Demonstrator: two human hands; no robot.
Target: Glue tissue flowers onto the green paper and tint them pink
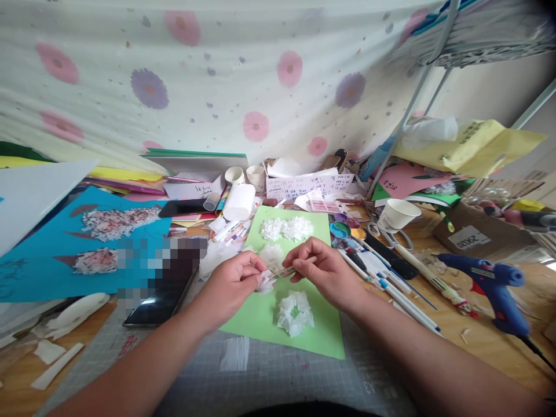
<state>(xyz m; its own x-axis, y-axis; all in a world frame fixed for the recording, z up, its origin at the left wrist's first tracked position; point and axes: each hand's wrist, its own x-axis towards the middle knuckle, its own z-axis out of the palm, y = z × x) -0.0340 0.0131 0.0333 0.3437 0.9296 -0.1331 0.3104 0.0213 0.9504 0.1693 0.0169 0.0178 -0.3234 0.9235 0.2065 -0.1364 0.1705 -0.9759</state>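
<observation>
And here, right over the green sheet [319, 341], both bare hands come together in mid-air. The left hand [241, 278] has its fingers closed in a pinch, gripping a crumpled white tissue piece [265, 282]. In from the other side comes the right hand [321, 272], thumb and fingers also pinched shut, this time on a slim patterned stick [284, 272] whose far end meets the tissue; whether it pushes in or only touches, you can't tell. Just below them on the green sheet sits a ruffled white ring [285, 317], its middle open to the green, while two fluffy white tufts [297, 228] rest side by side near the top. Under the sheet's lower part spreads a gray cutting mat [186, 376]. Over on the left, a dark-screened device [163, 301] lies beside a blue sheet [35, 272] bearing speckled paper shapes. Swing to the right: pots of paint [340, 230], then a paper cup [398, 215], and a blue glue gun [490, 278] lying on the wooden tabletop [460, 315], its black cord trailing off to the edge of view.
</observation>
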